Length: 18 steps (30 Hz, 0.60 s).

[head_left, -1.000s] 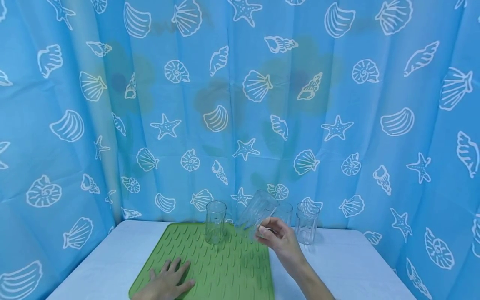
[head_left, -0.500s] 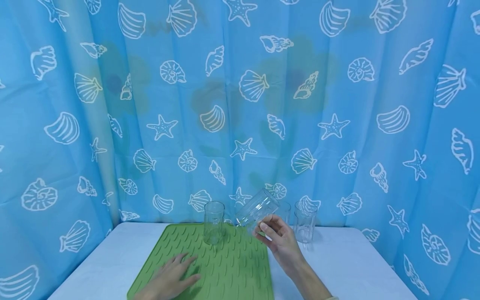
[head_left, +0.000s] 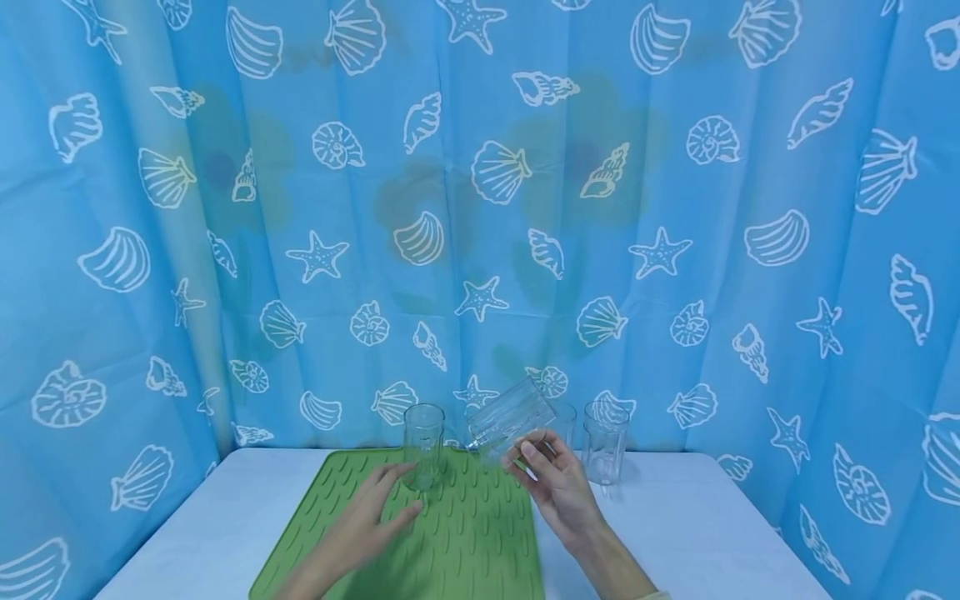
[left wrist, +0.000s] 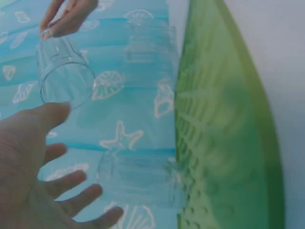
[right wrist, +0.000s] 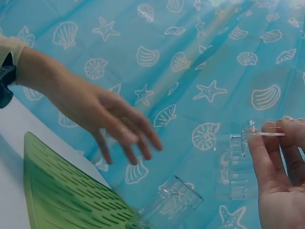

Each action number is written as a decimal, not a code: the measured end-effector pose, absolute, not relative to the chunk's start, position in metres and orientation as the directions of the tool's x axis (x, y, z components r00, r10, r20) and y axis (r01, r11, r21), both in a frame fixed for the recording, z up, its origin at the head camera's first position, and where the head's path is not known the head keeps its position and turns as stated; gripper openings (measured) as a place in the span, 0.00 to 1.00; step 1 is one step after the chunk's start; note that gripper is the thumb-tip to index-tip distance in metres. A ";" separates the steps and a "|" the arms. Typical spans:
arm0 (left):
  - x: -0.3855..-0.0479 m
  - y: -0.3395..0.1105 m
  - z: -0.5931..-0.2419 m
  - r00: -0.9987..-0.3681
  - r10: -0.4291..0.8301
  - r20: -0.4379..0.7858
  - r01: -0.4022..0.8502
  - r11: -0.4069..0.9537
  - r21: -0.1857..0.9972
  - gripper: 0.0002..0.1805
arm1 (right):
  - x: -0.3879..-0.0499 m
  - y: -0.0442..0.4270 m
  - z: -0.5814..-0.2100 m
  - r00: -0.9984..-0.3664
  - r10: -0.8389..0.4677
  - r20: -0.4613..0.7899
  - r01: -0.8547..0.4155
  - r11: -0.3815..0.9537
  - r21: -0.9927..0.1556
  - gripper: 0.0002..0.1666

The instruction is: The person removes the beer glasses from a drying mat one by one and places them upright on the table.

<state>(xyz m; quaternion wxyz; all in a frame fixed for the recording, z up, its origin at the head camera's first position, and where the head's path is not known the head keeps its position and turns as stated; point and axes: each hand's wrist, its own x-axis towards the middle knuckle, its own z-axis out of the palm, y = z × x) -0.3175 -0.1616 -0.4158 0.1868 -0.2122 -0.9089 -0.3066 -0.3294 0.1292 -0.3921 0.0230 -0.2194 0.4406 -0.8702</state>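
My right hand (head_left: 555, 483) pinches one end of a clear drinking glass (head_left: 510, 412) and holds it tilted above the mat's back right part. In the left wrist view the wide round end of this glass (left wrist: 66, 83) faces my left hand (left wrist: 28, 167). The left hand (head_left: 360, 521) is raised over the green ribbed mat (head_left: 480, 533), fingers spread, holding nothing. A second clear glass (head_left: 424, 437) stands upright at the back of the mat, just beyond the left fingertips. Whether they touch it is hard to tell in the head view; the left wrist view shows a gap.
Right of the mat, two more clear glasses stand on the white table (head_left: 675, 517): one glass (head_left: 607, 446) in plain sight, the other glass (head_left: 566, 427) partly behind my right hand. A blue shell-patterned curtain (head_left: 480, 208) hangs behind the table and along both sides.
My left hand has lifted off the mat and moved forward and right toward the standing glass. The held glass has tipped nearer to level in my right hand. The view has shifted slightly.
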 end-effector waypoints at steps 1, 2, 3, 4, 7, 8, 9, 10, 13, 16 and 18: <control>-0.319 -0.158 -0.414 -0.837 0.249 0.487 0.501 0.705 0.502 0.34 | -0.329 0.129 -0.392 -0.901 -0.232 0.366 -0.153 -0.619 -0.770 0.09; -0.321 -0.154 -0.412 -0.835 0.227 0.502 0.503 0.687 0.525 0.34 | -0.329 0.128 -0.392 -0.900 -0.232 0.368 -0.149 -0.630 -0.762 0.09; -0.323 -0.150 -0.410 -0.833 0.207 0.514 0.505 0.663 0.553 0.34 | -0.329 0.128 -0.393 -0.900 -0.232 0.370 -0.144 -0.641 -0.754 0.10; -0.325 -0.147 -0.408 -0.832 0.190 0.521 0.509 0.636 0.581 0.34 | -0.328 0.128 -0.393 -0.899 -0.233 0.370 -0.138 -0.652 -0.746 0.10; -0.331 -0.135 -0.402 -0.840 0.141 0.524 0.507 0.549 0.665 0.35 | -0.328 0.127 -0.394 -0.894 -0.241 0.378 -0.121 -0.682 -0.721 0.11; -0.333 -0.132 -0.400 -0.843 0.130 0.522 0.507 0.519 0.689 0.35 | -0.328 0.127 -0.395 -0.891 -0.244 0.383 -0.116 -0.692 -0.712 0.12; -0.335 -0.128 -0.398 -0.845 0.123 0.521 0.508 0.486 0.711 0.36 | -0.329 0.127 -0.395 -0.888 -0.245 0.389 -0.114 -0.702 -0.703 0.12; -0.337 -0.124 -0.396 -0.846 0.118 0.520 0.511 0.455 0.729 0.37 | -0.329 0.127 -0.396 -0.886 -0.245 0.393 -0.112 -0.710 -0.695 0.13; -0.342 -0.112 -0.392 -0.855 0.110 0.507 0.509 0.368 0.778 0.37 | -0.329 0.126 -0.396 -0.883 -0.240 0.402 -0.105 -0.735 -0.670 0.13; -0.346 -0.101 -0.389 -0.866 0.105 0.489 0.496 0.297 0.816 0.36 | -0.329 0.125 -0.395 -0.888 -0.235 0.396 -0.092 -0.752 -0.652 0.13; -0.347 -0.095 -0.387 -0.873 0.103 0.476 0.486 0.262 0.834 0.36 | -0.328 0.125 -0.394 -0.888 -0.236 0.395 -0.084 -0.761 -0.643 0.12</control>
